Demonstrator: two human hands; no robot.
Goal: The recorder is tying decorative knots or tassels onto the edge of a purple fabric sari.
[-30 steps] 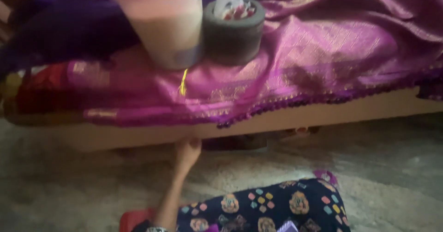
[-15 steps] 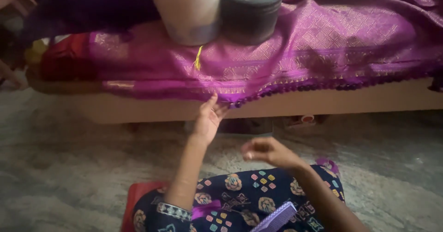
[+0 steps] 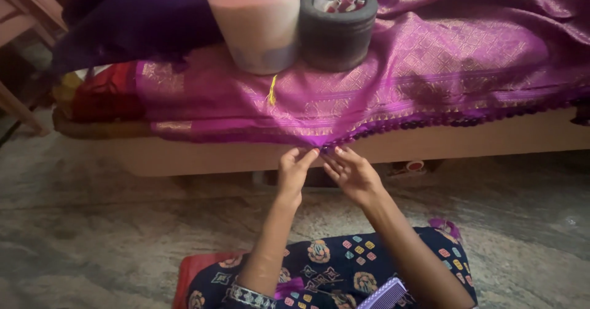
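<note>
Fingers pinch purple cloth below tub.

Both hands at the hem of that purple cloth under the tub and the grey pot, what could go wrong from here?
1. The left hand and right hand meet at the beaded edge of the purple cloth. A hard pull might drag the cloth off the low platform.
2. The plastic tub and grey pot appear to stand on that cloth, so they may tip or slide.
3. The yellow thread near the tub could snag.
</note>
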